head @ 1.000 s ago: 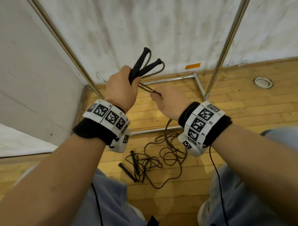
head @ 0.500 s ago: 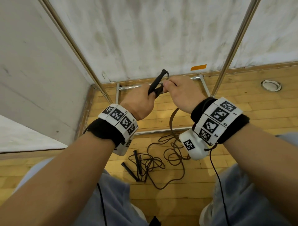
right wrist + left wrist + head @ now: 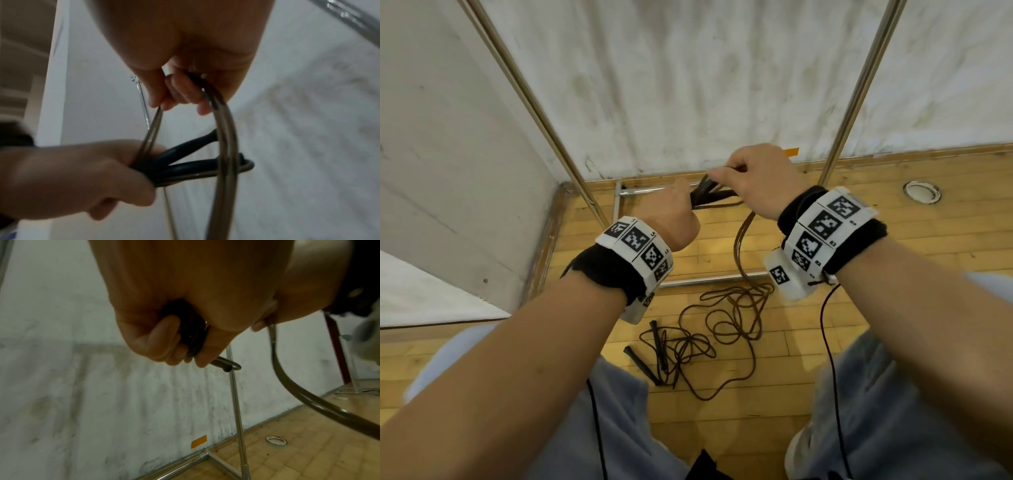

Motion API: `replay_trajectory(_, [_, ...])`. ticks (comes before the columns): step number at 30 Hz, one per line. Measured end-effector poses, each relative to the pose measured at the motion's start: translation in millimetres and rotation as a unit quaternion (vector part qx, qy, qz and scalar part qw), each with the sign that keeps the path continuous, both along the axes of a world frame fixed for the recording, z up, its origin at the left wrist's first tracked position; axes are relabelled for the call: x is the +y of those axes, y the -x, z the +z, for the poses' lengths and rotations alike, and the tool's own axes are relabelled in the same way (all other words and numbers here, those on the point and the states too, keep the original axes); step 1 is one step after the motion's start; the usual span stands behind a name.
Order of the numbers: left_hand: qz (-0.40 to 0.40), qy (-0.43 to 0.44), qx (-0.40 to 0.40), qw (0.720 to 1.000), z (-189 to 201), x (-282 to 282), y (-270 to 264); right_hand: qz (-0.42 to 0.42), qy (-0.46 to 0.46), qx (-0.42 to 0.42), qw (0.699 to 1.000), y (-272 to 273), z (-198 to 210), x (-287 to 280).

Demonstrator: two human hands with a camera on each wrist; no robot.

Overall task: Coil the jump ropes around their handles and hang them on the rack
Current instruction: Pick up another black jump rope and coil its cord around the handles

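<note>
While the left hand (image 3: 671, 219) gripped the two black handles (image 3: 191, 160) of a jump rope together, its fingers (image 3: 162, 344) curled tight around them, the right hand (image 3: 760, 181) held the brown rope (image 3: 224, 129) just above those handles, with its fingers (image 3: 180, 91) curled and pinching the cord. In the right wrist view the cord ran down from the right hand in a loop that crossed over the handles, and one strand passed along the left hand's thumb. From the hands the rope dropped in a long curve (image 3: 739, 246) to the wooden floor (image 3: 893, 308), where its loose length (image 3: 736, 318) lay in tangled loops near the rack's lower crossbar. A second jump rope (image 3: 678, 349) lay on the floor just beside that heap, nearer the person, its two black handles (image 3: 650, 356) close together and its cord bunched up; whether the two cords touched could not be told. The metal rack (image 3: 859, 85) stood against the white wall, its uprights rising on either side of the hands.
</note>
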State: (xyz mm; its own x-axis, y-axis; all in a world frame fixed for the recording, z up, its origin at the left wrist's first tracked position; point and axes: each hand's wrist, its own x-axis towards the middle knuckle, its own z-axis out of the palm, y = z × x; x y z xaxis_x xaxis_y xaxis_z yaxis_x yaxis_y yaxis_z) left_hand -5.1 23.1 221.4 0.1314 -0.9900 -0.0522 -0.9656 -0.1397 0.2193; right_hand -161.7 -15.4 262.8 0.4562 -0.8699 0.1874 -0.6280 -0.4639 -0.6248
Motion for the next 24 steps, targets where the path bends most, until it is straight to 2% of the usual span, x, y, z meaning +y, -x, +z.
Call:
replay_trajectory(3, [-0.046,-0.005,-0.006,0.999,2.6,3.8,9.8,-0.054,0.022,0.013,0.998,5.4,-2.7,-9.5])
replay_trajectory(5, [-0.085,0.004,0.011,0.996,7.6,5.5,9.1,-0.066,0.004,-0.005,0.998,7.5,-2.4,-14.2])
replay_trajectory(9, [-0.158,0.054,0.073,0.983,26.9,14.7,-0.5,-0.002,-0.109,-0.080,0.991,19.6,6.9,-22.5])
replay_trajectory(11, [-0.170,0.084,0.097,0.977,37.0,20.5,-0.6,0.032,-0.214,-0.185,0.959,24.6,8.0,-24.0])
replay_trajectory(14, [-0.157,0.118,0.178,0.964,48.1,23.3,2.8,0.062,-0.346,-0.338,0.873,21.5,4.8,-23.7])
replay_trajectory(15, [-0.144,0.134,0.211,0.957,50.7,22.2,3.0,0.065,-0.365,-0.372,0.851,17.0,2.4,-21.8])
replay_trajectory(16, [-0.129,0.149,0.243,0.950,53.5,21.3,3.0,0.062,-0.361,-0.386,0.847,11.1,-1.7,-18.1])
replay_trajectory(20, [-0.074,0.170,0.336,0.924,57.8,15.1,0.4,0.027,-0.284,-0.339,0.897,-17.3,-20.9,5.8])
replay_trajectory(24, [-0.052,0.188,0.321,0.927,58.0,8.4,-9.5,-0.001,-0.083,-0.197,0.977,-31.0,-24.0,16.0])
